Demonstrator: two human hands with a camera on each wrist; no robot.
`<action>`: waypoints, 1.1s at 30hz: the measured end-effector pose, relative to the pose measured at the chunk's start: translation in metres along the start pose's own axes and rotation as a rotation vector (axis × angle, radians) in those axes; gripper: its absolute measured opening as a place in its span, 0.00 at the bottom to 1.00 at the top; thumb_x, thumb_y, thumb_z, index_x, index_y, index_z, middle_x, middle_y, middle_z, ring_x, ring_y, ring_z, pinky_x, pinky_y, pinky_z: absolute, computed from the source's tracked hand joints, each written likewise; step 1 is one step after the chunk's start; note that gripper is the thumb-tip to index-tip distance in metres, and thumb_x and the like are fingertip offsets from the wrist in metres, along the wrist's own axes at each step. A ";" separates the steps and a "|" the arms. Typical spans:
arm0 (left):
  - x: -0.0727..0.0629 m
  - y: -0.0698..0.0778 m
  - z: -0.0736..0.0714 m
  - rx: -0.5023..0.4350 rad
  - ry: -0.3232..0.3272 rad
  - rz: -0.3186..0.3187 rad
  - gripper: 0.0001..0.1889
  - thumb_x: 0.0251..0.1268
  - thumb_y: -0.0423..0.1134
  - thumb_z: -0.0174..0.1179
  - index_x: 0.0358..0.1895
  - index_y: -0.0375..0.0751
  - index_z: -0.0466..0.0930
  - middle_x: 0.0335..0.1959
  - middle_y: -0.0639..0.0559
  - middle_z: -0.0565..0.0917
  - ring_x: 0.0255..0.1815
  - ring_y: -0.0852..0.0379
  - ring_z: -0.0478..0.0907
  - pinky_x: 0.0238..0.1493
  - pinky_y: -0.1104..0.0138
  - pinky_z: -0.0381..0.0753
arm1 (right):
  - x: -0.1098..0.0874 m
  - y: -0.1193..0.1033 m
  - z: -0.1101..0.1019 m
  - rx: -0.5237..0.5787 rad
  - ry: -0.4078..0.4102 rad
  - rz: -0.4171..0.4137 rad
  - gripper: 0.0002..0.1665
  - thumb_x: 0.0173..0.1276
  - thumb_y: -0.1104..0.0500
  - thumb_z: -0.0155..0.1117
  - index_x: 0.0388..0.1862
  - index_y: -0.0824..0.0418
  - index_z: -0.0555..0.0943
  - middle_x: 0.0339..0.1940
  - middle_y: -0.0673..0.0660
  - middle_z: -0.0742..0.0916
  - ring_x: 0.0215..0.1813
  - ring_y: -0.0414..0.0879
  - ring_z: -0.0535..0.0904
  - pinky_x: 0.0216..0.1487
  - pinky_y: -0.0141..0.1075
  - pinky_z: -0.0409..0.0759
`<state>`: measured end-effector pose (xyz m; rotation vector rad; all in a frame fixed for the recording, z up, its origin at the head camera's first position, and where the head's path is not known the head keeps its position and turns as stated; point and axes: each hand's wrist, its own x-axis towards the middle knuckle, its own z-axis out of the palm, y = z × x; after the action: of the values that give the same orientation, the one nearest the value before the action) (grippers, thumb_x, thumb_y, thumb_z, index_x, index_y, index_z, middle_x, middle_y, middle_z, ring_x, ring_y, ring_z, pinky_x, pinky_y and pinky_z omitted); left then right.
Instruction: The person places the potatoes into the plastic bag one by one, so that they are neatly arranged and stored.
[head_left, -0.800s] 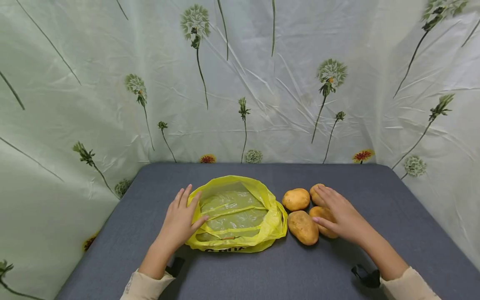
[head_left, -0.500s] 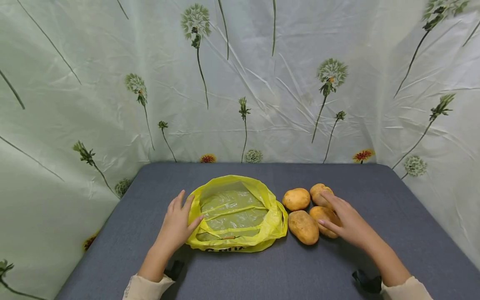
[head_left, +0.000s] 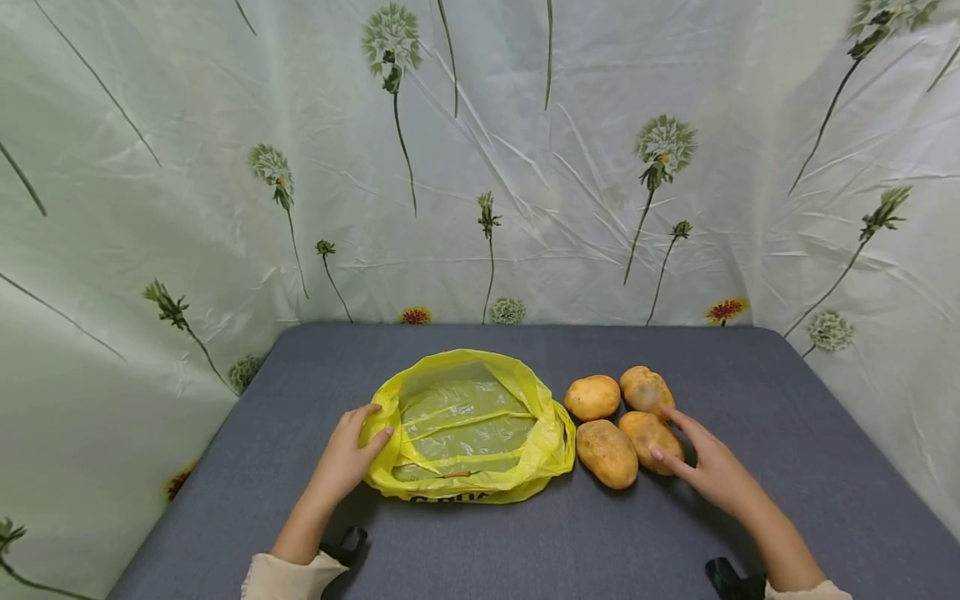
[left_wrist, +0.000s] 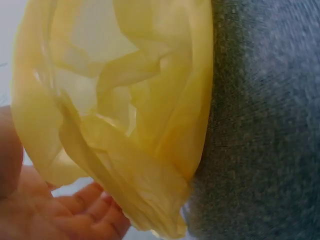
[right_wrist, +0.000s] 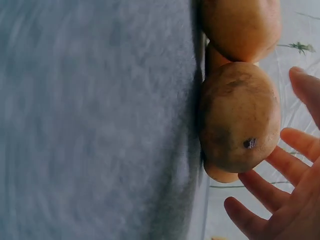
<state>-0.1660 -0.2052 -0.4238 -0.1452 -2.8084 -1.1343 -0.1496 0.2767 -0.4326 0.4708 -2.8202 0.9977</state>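
Observation:
A yellow plastic bag [head_left: 551, 467] lies on its base with its mouth gaping upward; in the left wrist view its thin yellow side [left_wrist: 170, 110] fills the middle. My left hand [head_left: 345, 458] is at the bag's left rim, thumb on the near side and fingers reaching behind the plastic, loosely extended. To the right of the bag sit several potatoes. My right hand [head_left: 708, 467] is beside the nearer right potato [head_left: 651, 442], fingers and thumb spread around its right side. In the right wrist view, straight fingers [right_wrist: 287, 167] reach past a potato [right_wrist: 240, 117] with a dark spot.
The other potatoes are a far right one [head_left: 645, 389], a far left one [head_left: 592, 397] and a near left one [head_left: 607, 454], close together. Beneath everything is a dark grey tabletop [head_left: 480, 550]. A flower-printed sheet [head_left: 555, 167] hangs behind and along the sides.
My right hand has drawn back toward me and lower, from over the right potatoes to beside the nearer one. My left hand has shifted slightly down and left along the bag's rim.

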 end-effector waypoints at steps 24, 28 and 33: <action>0.000 -0.017 -0.003 -0.413 -0.095 -0.141 0.24 0.60 0.29 0.54 0.62 0.38 0.64 0.58 0.39 0.67 0.34 0.53 0.68 0.30 0.66 0.70 | -0.006 0.013 0.011 0.104 0.088 0.057 0.33 0.58 0.57 0.65 0.61 0.64 0.67 0.54 0.68 0.74 0.44 0.54 0.77 0.38 0.36 0.75; 0.001 -0.018 -0.003 -0.415 -0.095 -0.144 0.24 0.59 0.29 0.54 0.61 0.38 0.65 0.46 0.39 0.72 0.28 0.55 0.67 0.26 0.67 0.69 | -0.007 0.016 0.013 0.110 0.103 0.055 0.32 0.58 0.57 0.65 0.61 0.64 0.67 0.55 0.68 0.72 0.46 0.57 0.76 0.38 0.35 0.75; 0.001 -0.017 -0.004 -0.407 -0.091 -0.151 0.24 0.59 0.29 0.54 0.61 0.38 0.65 0.30 0.44 0.69 0.23 0.57 0.64 0.22 0.68 0.67 | -0.008 0.017 0.011 0.113 0.129 0.057 0.32 0.57 0.58 0.66 0.60 0.63 0.69 0.55 0.67 0.73 0.44 0.47 0.77 0.37 0.30 0.75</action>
<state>-0.1693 -0.2197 -0.4325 -0.0166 -2.6609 -1.7668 -0.1476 0.2837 -0.4530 0.3258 -2.6874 1.1595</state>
